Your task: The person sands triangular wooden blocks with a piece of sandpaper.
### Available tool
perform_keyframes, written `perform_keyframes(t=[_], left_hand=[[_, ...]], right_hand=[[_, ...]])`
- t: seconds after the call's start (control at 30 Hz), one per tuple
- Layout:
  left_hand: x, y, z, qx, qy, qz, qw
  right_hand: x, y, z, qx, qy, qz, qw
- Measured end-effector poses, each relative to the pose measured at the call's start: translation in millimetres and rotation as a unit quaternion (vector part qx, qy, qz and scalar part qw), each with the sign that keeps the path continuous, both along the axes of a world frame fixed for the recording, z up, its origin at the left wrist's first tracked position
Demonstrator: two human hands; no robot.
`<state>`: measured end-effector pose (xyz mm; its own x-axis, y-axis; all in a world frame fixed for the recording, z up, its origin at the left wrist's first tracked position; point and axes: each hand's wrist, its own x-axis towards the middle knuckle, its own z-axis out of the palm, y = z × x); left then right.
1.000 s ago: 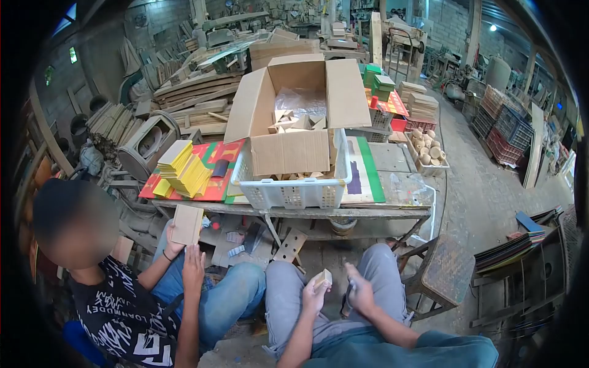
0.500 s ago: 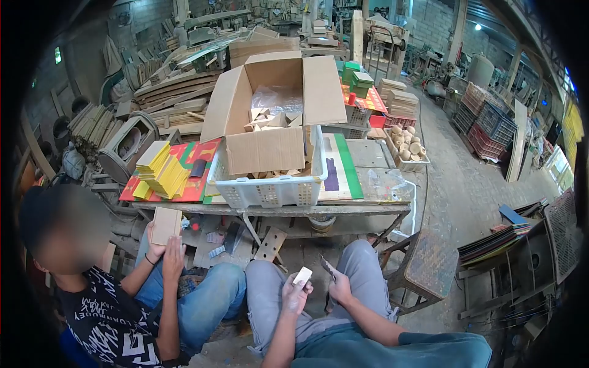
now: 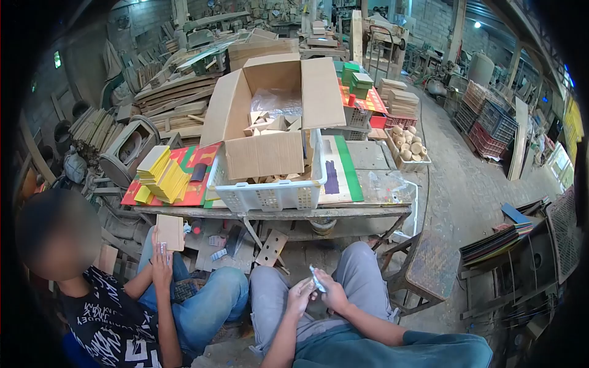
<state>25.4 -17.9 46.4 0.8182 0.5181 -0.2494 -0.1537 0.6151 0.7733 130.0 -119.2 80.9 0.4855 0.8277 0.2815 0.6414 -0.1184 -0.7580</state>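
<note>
Sitting before the workbench (image 3: 383,184) and an open carton (image 3: 264,156), I have my hands together over my grey trousers (image 3: 354,265); a moment ago they were apart, so the work now seems to be where they meet. My left hand (image 3: 299,298) is curled; my right hand (image 3: 334,296), beside it, pinches a pale strip (image 3: 317,279) jutting up between them. The small block is hidden, perhaps inside my left, whose grip I cannot tell.

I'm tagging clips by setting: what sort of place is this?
Most likely a woodworking workshop: there are piled planks, small cut wooden pieces in an open cardboard box, and rounded wooden pieces filling a crate.
</note>
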Motion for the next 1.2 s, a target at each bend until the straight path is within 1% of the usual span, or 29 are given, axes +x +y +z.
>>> perform_keyframes(t=[0.03,0.1,0.2,0.27,0.3,0.33,0.37,0.43,0.47,0.5,0.57,0.6,0.63,0.7,0.73,0.77,0.83,0.87,0.9,0.97,1.0,1.03,1.07,1.1,1.13,1.17,1.2], left_hand=[[2,-1,3,0.014,0.009,-0.002,1.0],[4,-1,7,0.027,0.015,-0.003,1.0],[6,-1,8,-0.004,0.015,0.01,1.0],[9,1,7,0.015,0.042,0.014,0.999],[11,3,3,0.012,0.034,0.021,0.999],[12,4,-1,0.02,0.06,0.044,0.997],[11,4,-6,0.027,0.09,0.067,0.993],[11,4,-4,0.039,0.093,0.089,0.991],[12,2,-5,0.065,0.07,0.082,0.992],[11,1,-4,0.092,0.049,0.075,0.992],[8,2,-4,0.068,-0.016,-0.008,0.998],[6,0,-4,0.079,-0.012,-0.021,0.997],[5,0,-1,0.091,-0.009,-0.033,0.995],[3,3,8,0.078,-0.006,-0.03,0.996],[1,1,12,0.063,-0.005,-0.035,0.997],[0,0,12,0.057,-0.001,-0.025,0.998],[-2,0,13,0.088,0.006,-0.029,0.996],[-2,-2,13,0.096,0.005,-0.023,0.995],[-3,-2,14,0.088,0.01,-0.015,0.996],[-6,-4,14,0.078,0.011,-0.001,0.997],[-8,-3,13,0.103,0.052,0.031,0.993],[-8,-1,11,0.121,0.078,0.076,0.987],[-8,3,9,0.107,0.058,0.094,0.988],[-8,5,8,0.094,0.037,0.111,0.989],[-8,3,18,0.087,0.042,0.116,0.988],[-8,-1,27,0.075,0.03,0.094,0.992],[-9,-4,37,0.064,0.017,0.071,0.995]], right_hand=[[2,3,-3,0.001,-0.001,0.003,1.0],[4,4,-11,-0.039,0.085,-0.048,0.994],[5,5,-11,-0.038,0.104,-0.049,0.993],[4,4,-13,-0.035,0.078,-0.042,0.995],[3,5,-10,-0.029,0.063,-0.036,0.997],[2,4,-8,-0.026,0.034,-0.018,0.999],[-1,2,-7,-0.029,0.032,-0.011,0.999],[-13,-1,5,-0.022,0.074,0.008,0.997],[-12,-1,-7,0.023,0.012,0.013,1.0],[-11,-2,-8,0.021,0.019,0.022,0.999],[-6,0,-6,-0.013,0.028,-0.055,0.998],[-6,4,-4,-0.009,0.08,-0.099,0.992],[-3,4,-5,-0.01,0.082,-0.09,0.992],[10,1,-6,-0.05,0.082,-0.079,0.992],[9,-1,23,-0.093,0.107,-0.086,0.986],[17,-4,16,-0.081,0.184,-0.072,0.977],[28,-10,30,-0.092,0.304,-0.027,0.948],[37,-15,12,-0.093,0.288,-0.02,0.953],[41,-18,9,-0.092,0.336,-0.016,0.937],[40,-24,37,-0.115,0.387,-0.015,0.915],[38,-24,42,-0.126,0.391,-0.007,0.912],[36,-25,45,-0.075,0.425,-0.004,0.902],[33,-25,49,-0.024,0.458,-0.005,0.888],[26,-23,53,-0.035,0.462,0.0,0.886],[18,-19,57,-0.033,0.299,-0.013,0.953],[9,-15,61,-0.027,0.127,-0.025,0.991],[-1,-13,66,0.001,0.084,0.034,0.996]])
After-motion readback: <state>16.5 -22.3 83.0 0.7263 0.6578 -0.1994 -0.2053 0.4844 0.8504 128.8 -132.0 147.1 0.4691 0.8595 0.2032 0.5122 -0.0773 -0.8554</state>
